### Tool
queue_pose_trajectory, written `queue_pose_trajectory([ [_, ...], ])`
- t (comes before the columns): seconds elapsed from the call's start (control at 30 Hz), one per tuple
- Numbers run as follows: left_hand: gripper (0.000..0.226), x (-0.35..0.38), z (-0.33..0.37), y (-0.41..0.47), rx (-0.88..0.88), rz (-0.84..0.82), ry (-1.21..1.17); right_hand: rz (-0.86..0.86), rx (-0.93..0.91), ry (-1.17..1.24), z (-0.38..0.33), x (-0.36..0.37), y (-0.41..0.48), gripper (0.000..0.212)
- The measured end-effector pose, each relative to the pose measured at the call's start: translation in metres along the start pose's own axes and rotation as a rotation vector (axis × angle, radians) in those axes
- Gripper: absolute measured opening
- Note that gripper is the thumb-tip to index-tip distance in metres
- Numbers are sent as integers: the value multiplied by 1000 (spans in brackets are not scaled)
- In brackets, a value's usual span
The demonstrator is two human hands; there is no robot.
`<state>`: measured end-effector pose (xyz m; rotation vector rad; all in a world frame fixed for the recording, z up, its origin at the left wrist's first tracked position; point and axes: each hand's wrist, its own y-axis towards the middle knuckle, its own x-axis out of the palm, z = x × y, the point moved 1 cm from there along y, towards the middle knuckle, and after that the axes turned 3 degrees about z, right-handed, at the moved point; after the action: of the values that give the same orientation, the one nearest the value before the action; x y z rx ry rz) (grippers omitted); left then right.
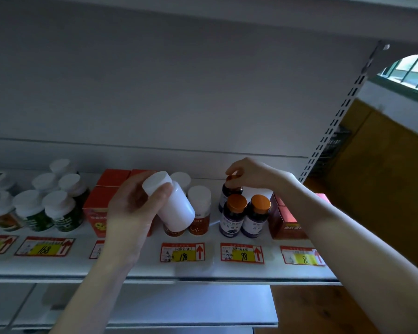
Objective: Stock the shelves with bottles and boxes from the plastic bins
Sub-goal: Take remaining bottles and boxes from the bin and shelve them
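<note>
Left hand grips the tilted white bottle; swinging it may knock the white-capped bottles just behind. Right hand pinches the cap of the dark bottle beneath it; lowering may topple the front bottles under its wrist.

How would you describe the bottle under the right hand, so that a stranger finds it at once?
Look at the white shelf, above the yellow price tag marked 98. Three dark bottles with orange caps stand there, a front pair and one behind. It is the back bottle, the only one whose cap the right hand pinches.
</note>
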<state>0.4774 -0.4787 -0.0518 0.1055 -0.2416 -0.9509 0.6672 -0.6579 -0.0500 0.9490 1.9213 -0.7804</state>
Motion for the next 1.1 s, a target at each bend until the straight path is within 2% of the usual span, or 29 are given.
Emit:
queue_pose_trajectory([
  [0.07,40,1,1,1,-17,2,-19,132,-30,23,-6,-4,-7,43],
  [0.13,36,3,1,6,-48,13,-38,366,-114,196,-21,-8,-23,28],
  [0.2,30,8,2,11,-97,37,-47,437,-206,407,-39,-7,-45,10],
  [0.27,20,16,5,15,-127,69,-72,353,-282,495,-58,3,-66,4],
  [0.37,15,27,11,17,-145,97,-112,307,-333,487,-74,25,-82,18],
  [0.5,47,28,12,17,-235,10,-206,405,-297,541,-77,35,-84,24],
  [0.53,49,25,12,16,-263,-39,-232,409,-285,573,-76,34,-83,23],
  [0.63,20,17,9,14,-301,-181,-311,368,-275,735,-72,29,-83,17],
  [0.73,33,12,6,7,-239,-213,-224,303,-258,854,-70,27,-83,15],
  [0.87,30,8,6,1,-169,-228,-99,233,-245,845,-72,32,-81,19],
  [1.0,32,-4,6,-5,-97,-115,-47,191,-265,731,-84,34,-75,19],
  [1.1,27,-21,7,-10,-6,-67,127,199,-302,804,-109,34,-68,20],
])
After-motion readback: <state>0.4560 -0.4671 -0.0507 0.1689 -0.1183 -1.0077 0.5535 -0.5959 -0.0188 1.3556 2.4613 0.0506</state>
